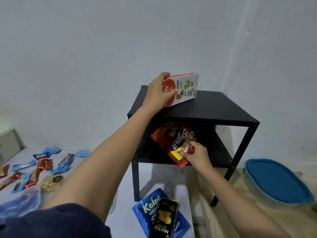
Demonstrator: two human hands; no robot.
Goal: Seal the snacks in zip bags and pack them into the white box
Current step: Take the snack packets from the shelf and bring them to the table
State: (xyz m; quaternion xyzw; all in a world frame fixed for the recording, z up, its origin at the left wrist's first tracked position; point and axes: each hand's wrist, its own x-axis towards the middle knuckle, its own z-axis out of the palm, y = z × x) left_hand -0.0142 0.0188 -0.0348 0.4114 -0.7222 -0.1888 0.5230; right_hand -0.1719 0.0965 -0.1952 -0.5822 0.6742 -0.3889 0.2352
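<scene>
Head cam: left hand (158, 91) grips red-white box (184, 88) on black shelf (214, 109) top — right hand (197, 156) pinches red snack bag (173, 140) on lower shelf.

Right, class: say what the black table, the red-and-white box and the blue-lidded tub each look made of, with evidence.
Black table: probably painted metal; thin matt top, slim square legs.
Red-and-white box: printed card, slightly glossy; crisp folded edges.
Blue-lidded tub: plastic, likely; cloudy see-through wall, smooth matt lid.
</scene>
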